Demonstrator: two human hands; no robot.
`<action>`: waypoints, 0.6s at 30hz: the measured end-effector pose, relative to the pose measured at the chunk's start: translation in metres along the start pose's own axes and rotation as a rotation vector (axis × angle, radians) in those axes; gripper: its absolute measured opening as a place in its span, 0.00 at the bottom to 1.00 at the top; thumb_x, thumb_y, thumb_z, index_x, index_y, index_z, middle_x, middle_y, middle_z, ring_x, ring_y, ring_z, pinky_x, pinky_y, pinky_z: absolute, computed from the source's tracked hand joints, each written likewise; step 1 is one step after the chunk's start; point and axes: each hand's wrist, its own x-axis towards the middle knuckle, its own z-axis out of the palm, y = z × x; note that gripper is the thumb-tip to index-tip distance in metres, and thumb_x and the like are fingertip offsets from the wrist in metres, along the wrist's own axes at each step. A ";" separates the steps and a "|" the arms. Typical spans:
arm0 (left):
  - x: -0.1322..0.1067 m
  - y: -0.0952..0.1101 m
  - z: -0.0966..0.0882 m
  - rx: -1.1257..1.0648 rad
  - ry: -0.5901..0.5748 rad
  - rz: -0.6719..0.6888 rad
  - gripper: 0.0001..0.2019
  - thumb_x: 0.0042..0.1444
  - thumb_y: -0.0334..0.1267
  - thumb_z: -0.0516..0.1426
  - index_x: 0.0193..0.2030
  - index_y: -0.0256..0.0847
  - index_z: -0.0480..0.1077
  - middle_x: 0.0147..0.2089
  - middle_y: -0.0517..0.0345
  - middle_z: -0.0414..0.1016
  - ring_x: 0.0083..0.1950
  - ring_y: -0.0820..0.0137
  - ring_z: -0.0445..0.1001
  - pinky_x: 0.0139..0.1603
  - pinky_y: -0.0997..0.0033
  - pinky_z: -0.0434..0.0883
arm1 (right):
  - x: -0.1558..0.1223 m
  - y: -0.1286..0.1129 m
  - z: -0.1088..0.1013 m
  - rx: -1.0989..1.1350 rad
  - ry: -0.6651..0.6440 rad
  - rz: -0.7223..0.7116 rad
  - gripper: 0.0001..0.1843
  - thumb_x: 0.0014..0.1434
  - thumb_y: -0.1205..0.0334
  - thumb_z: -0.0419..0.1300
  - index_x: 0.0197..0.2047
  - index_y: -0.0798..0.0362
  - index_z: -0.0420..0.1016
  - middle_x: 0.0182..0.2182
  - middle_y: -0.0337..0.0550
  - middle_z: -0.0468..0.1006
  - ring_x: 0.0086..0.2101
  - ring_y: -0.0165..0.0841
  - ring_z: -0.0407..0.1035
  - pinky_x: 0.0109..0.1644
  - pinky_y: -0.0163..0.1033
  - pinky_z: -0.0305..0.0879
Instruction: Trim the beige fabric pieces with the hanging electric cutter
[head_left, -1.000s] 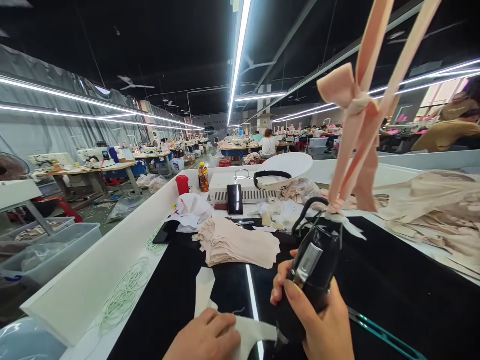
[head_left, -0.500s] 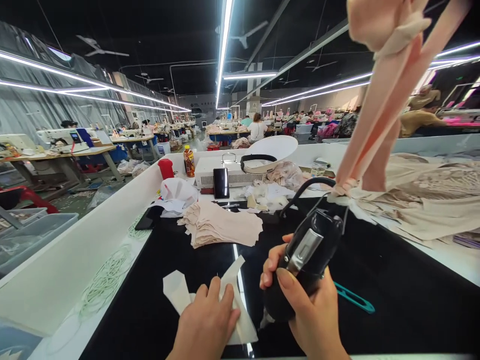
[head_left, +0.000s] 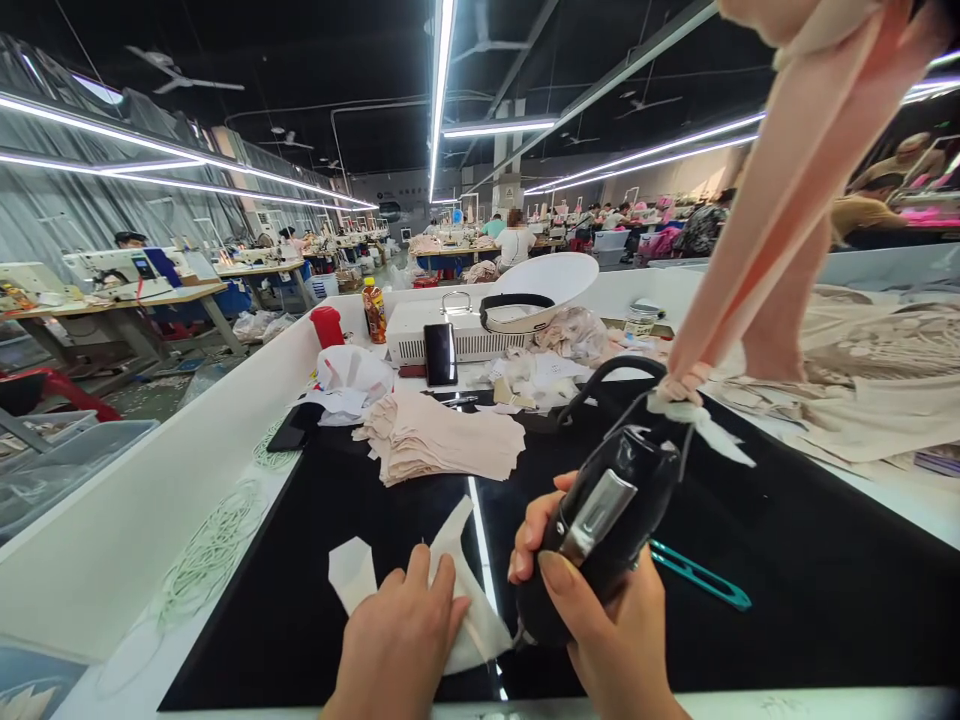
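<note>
Head view: left hand (head_left: pixel 405 620) — fingers spread, pressing a white cut piece (head_left: pixel 476 622) onto the black worktop (head_left: pixel 277 620); right hand (head_left: pixel 611 640) — wrapped round a black handheld tool (head_left: pixel 600 522), tip just beside the piece. Beyond the left hand, stacked beige pieces (head_left: pixel 450 440); right of the right hand, a teal implement (head_left: pixel 697 573).

We show our left hand (head_left: pixel 401 625) palm down, near and left of centre, fingers (head_left: pixel 418 572) pointing far; our right hand (head_left: pixel 621 632) curls, thumb (head_left: pixel 571 598) nearest.
</note>
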 end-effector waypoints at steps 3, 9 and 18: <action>-0.001 -0.004 -0.005 0.062 0.078 0.022 0.08 0.67 0.33 0.57 0.51 0.39 0.75 0.41 0.55 0.79 0.32 0.64 0.79 0.24 0.69 0.74 | -0.002 -0.002 0.007 0.026 0.061 0.014 0.21 0.61 0.48 0.74 0.51 0.42 0.72 0.33 0.35 0.76 0.27 0.30 0.72 0.33 0.36 0.74; 0.004 0.006 -0.017 -0.300 0.504 0.329 0.15 0.70 0.24 0.48 0.39 0.39 0.73 0.33 0.60 0.78 0.34 0.70 0.80 0.38 0.74 0.78 | 0.000 -0.004 0.006 0.022 0.034 -0.016 0.21 0.62 0.51 0.74 0.52 0.43 0.71 0.32 0.36 0.76 0.27 0.31 0.71 0.32 0.38 0.75; 0.008 0.008 -0.012 -0.476 0.578 0.438 0.17 0.75 0.26 0.47 0.40 0.38 0.74 0.38 0.62 0.82 0.37 0.73 0.82 0.43 0.78 0.79 | 0.008 0.001 0.001 0.004 0.011 -0.035 0.20 0.63 0.56 0.73 0.53 0.43 0.70 0.34 0.36 0.77 0.27 0.32 0.73 0.32 0.39 0.78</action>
